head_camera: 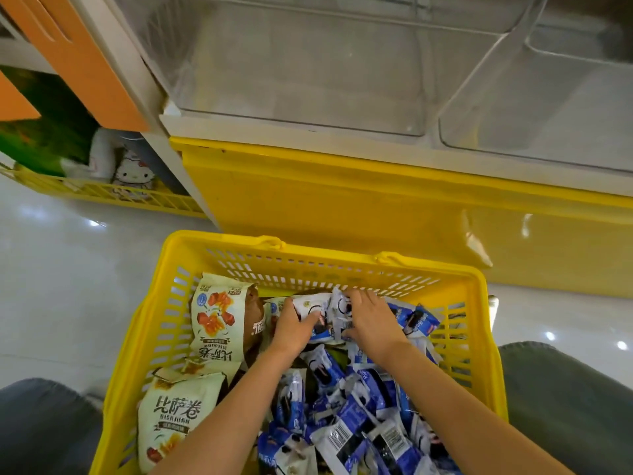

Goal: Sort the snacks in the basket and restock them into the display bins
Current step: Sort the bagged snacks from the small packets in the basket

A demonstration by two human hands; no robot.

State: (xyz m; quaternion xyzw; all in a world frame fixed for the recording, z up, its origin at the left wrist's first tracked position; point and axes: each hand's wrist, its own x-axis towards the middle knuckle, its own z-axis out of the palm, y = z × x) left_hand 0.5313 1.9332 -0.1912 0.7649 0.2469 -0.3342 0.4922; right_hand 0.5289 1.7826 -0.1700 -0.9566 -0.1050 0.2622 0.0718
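Left grip (295, 326): fingers curled round left end of bunched blue-white packets (313, 306), grasping. Right grip (369, 318): fingers clamped over bunch's right end, thumb by barcode. Bunch sits at far end of yellow basket (219, 242), just below far wall, long axis left-right across basket. Cream packs (214, 313) lie along basket's left side, lengthwise near-far. Clear display bins (308, 80) above, beyond basket.
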